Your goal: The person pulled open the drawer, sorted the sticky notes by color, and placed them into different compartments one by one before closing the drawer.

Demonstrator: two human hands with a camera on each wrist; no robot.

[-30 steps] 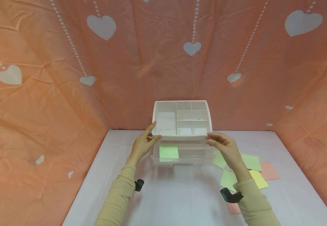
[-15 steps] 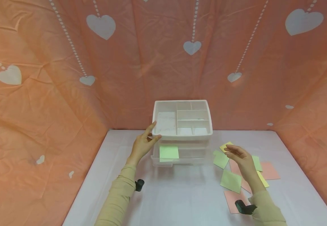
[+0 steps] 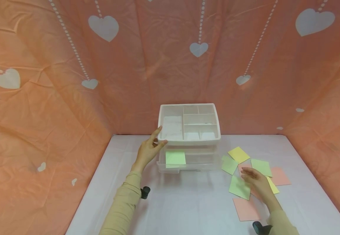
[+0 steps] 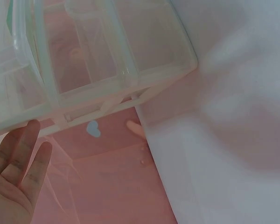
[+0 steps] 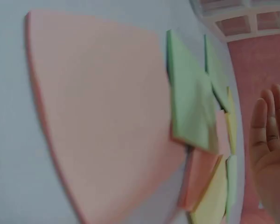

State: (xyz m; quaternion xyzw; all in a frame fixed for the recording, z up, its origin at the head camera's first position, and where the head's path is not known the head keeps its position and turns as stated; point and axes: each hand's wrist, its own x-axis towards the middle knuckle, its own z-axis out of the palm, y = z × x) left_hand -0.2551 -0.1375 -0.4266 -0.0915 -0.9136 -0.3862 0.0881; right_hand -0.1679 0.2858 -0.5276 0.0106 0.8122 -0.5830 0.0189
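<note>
Drawer organizer (image 3: 189,143) and note pads (image 3: 239,187)

The organizer, just right of the spread left grip (image 3: 147,150) that touched its near corner, was probably light, stiff and slick, best held by its rim. The pads, under and around the relaxed, unladen right grip (image 3: 257,181), were likely light and flexible, best taken by the edges. That grip hid some pads; contact was unclear.

Orange cloth (image 3: 170,78) behind and beside white table (image 3: 187,205); pale hearts (image 3: 103,28) and dotted lines (image 3: 201,23) on cloth
</note>
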